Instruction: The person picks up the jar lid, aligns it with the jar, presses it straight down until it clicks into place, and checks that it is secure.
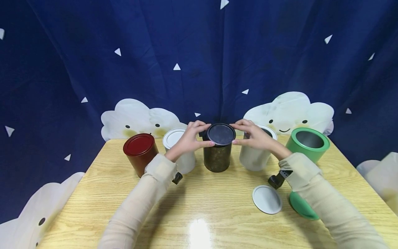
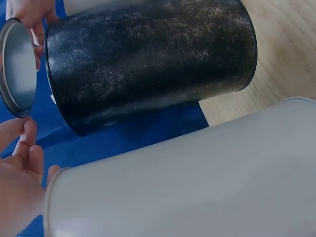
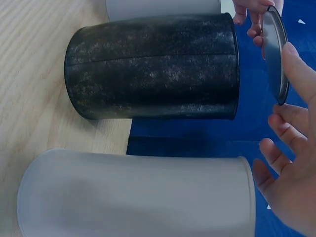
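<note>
A round black lid is held between both hands above the black can, which has a worn, speckled surface. The left hand pinches the lid's left edge with thumb and fingers, and the right hand grips the opposite edge. Both wrist views show a gap between the lid and the can's rim, with the lid's grey underside facing the can. In the right wrist view, the thumb and fingertips of the right hand meet the lid's edge.
To the left stand a dark red can and a white can, both lidded. At right are an open white can and an open green can. A white lid and a green lid lie on the wooden table.
</note>
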### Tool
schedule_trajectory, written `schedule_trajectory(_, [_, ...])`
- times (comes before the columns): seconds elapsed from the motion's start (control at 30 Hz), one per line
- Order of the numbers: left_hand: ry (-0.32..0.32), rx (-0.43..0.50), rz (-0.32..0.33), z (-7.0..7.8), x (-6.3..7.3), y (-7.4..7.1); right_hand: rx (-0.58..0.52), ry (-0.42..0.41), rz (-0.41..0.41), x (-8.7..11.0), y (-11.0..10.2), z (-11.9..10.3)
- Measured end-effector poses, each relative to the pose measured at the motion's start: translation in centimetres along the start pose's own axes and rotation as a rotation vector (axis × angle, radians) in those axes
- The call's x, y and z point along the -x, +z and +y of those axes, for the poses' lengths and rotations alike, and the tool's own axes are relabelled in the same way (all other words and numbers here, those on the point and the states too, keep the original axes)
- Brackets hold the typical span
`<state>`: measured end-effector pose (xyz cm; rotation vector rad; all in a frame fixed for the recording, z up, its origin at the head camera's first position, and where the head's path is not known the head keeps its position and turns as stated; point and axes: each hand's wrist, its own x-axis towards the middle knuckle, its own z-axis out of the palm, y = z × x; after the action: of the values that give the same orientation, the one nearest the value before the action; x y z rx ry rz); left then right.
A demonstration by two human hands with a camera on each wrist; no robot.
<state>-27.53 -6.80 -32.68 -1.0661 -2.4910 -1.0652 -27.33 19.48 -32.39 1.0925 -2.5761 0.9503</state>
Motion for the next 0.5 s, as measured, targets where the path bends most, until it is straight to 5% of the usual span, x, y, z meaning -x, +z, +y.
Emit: schedule_trajectory(0.5, [-0.041, -0.067, -0.057, -1.3, -0.9, 0.1, 0.016, 0.040, -0.034, -1.2, 0.2, 1.1])
